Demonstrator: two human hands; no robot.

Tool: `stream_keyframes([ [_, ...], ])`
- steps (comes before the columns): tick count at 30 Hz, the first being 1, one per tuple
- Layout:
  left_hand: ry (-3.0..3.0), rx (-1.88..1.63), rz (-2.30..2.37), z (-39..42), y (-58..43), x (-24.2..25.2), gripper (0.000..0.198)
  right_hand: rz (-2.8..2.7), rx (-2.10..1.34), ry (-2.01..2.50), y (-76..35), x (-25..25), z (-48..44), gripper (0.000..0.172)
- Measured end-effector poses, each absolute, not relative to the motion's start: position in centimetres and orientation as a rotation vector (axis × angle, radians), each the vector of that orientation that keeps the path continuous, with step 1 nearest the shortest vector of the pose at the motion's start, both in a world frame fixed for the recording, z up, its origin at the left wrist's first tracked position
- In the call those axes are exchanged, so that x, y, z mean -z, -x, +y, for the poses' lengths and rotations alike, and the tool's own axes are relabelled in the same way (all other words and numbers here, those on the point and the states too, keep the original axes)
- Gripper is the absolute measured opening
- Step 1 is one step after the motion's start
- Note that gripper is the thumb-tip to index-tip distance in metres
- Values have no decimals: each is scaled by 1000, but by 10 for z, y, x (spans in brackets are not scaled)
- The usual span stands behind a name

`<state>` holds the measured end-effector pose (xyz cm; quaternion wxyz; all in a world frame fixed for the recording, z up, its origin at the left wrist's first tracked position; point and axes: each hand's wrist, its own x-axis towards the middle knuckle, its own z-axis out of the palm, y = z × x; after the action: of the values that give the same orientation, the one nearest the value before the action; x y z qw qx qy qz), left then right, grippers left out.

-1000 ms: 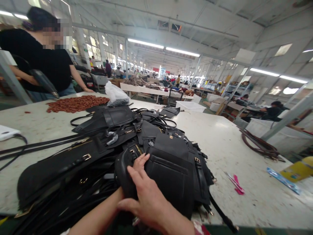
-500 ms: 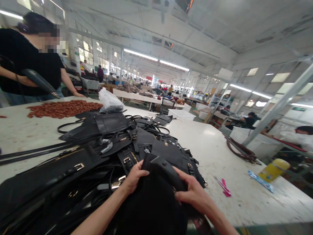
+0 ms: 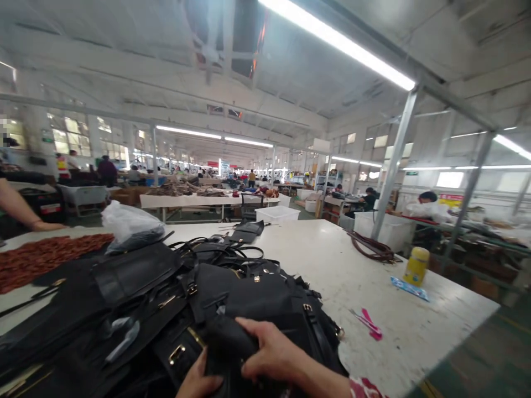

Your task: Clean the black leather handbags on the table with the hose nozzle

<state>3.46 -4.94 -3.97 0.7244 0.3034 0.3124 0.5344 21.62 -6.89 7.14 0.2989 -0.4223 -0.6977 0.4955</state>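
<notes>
Closer together now, left hand (image 3: 196, 382) and right hand (image 3: 274, 354) grip the black bag (image 3: 230, 338) between their fingers (image 3: 254, 327).

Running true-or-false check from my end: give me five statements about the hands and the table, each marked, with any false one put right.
1. The left hand and right hand both hold a black bag. True.
2. The yellow bottle, blue packet and pink snips are on the white table. True.
3. The blue packet lies behind the yellow bottle. False: it lies in front.
4. The right hand touches the pink snips. False: they are apart.
5. The white plastic bag is beside the brown pieces. True.
</notes>
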Motion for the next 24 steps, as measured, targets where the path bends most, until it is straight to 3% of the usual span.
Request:
stream_keyframes([
  [3, -628, -1144, 632, -59, -38, 30, 80, -1698, -1202, 1127, -217, -77, -71, 76],
  [6, -629, -1121, 578, -68, -39, 15, 88, -1724, -1303, 1139, -239, -88, -92, 78],
  [13, -631, -1100, 510, -70, -38, 10, 81, -1857, -1558, 1257, -264, -89, -128, 78],
  [19, -644, -1089, 552, -71, -38, 11, 81, -1898, -1301, 1327, -224, -79, -96, 81],
  [24, -649, -1037, 524, -69, -36, 13, 78, -1989, -1389, 1339, -229, -83, -100, 77],
])
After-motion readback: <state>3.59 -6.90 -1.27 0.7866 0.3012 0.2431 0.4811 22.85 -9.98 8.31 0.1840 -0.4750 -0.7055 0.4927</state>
